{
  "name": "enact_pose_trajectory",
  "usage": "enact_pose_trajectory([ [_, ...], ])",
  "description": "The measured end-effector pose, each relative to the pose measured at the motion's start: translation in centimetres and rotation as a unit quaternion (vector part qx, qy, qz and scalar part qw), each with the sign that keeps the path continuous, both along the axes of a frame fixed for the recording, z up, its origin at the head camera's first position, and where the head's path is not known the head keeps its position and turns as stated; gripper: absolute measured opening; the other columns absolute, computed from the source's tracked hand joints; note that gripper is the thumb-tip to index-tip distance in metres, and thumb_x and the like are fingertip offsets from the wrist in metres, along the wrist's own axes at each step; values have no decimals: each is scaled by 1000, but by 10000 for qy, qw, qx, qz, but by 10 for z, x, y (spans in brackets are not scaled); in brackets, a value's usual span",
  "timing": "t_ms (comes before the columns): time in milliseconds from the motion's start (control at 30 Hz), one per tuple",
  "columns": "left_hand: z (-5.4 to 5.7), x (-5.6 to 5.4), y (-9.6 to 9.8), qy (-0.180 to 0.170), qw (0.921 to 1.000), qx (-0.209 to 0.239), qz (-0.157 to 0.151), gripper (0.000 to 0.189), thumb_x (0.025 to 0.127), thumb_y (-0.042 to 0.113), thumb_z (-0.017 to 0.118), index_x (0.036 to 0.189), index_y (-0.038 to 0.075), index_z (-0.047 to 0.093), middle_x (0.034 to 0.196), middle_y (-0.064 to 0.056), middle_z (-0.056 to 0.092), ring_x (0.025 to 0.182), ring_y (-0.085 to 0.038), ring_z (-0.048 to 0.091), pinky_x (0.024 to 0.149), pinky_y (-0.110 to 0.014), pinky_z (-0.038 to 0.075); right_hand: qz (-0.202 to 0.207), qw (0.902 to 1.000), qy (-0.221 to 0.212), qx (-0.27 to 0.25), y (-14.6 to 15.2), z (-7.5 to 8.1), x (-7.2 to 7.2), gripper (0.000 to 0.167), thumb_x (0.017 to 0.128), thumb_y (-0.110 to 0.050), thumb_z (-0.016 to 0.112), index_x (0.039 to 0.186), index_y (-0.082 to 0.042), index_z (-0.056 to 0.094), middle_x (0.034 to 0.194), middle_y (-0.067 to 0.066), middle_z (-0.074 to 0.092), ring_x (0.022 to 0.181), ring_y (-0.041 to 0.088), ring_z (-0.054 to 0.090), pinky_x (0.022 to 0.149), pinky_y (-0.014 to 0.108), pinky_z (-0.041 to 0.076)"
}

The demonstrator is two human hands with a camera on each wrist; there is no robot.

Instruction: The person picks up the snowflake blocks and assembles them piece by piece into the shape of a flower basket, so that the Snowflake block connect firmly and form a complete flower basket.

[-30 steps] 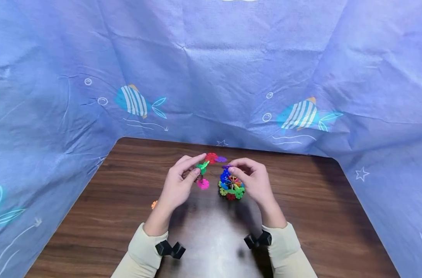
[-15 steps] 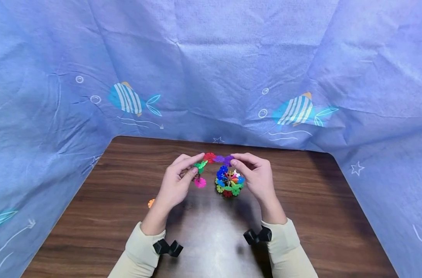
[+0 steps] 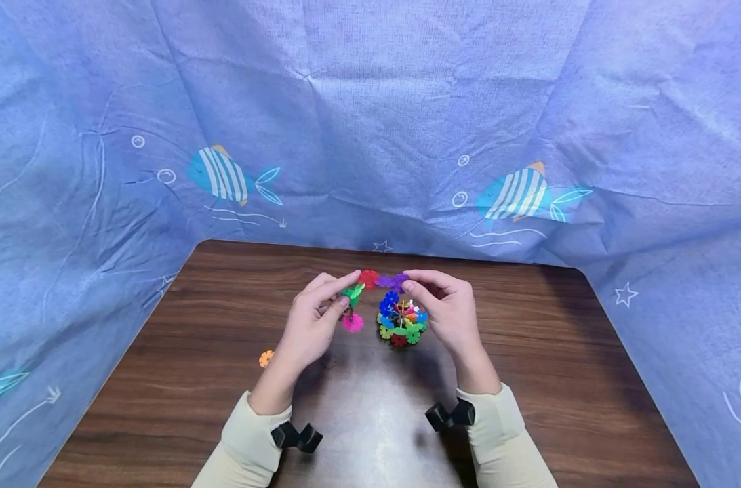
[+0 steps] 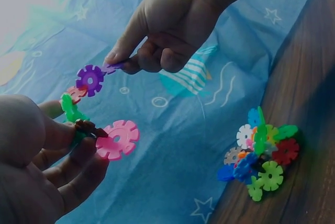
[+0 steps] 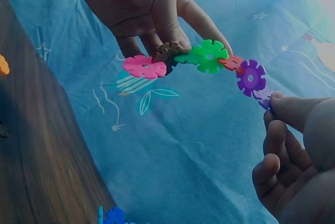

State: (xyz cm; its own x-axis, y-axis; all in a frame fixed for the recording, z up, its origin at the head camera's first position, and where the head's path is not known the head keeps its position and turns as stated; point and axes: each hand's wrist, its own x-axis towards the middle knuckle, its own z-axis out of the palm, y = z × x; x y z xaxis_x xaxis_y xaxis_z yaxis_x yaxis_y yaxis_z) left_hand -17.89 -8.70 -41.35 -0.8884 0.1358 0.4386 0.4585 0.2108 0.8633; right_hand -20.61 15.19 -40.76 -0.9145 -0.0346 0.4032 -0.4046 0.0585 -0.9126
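Observation:
A curved chain of notched plastic discs is held up between both hands. In the right wrist view it runs from a pink disc (image 5: 145, 67) through a brown disc (image 5: 167, 54), green discs (image 5: 210, 56) and a red disc (image 5: 232, 63) to a purple disc (image 5: 251, 77). My left hand (image 3: 312, 318) pinches the chain around its brown and green part, its index fingertip by the red disc. My right hand (image 3: 446, 312) pinches a second purple disc (image 5: 263, 98) at the chain's other end, against the first purple one; how deep their slots sit is too small to tell.
A round cluster of many-coloured discs (image 3: 399, 333) stands on the brown wooden table (image 3: 529, 379), below and between the hands. A loose orange disc (image 3: 266, 358) lies beside the left wrist. A blue fish-print cloth (image 3: 370, 135) hangs behind the table.
My right hand has moved slightly up, bringing its purple disc from apart and lower to meet the chain's purple end. My left hand keeps its grip. The head view has shifted slightly.

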Motion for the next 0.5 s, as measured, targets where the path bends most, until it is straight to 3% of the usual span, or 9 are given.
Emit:
enact_pose_trajectory([
  [233,-1,1,3,53,10000,9,-59,47,95,-13,60,137,9,66,99,-11,62,77,-16,60,63,-22,55,13,9999,34,100,-1,-2,-2,14,91,-7,77,105,-2,79,85,1,74,68,13,59,55,20,46],
  [500,-2,2,4,-295,9995,12,-136,47,95,-13,61,137,9,65,98,-12,63,71,-18,63,60,-30,58,205,9995,63,220,2,-7,-6,12,93,-7,76,104,-3,78,84,3,73,69,14,59,56,21,47],
])
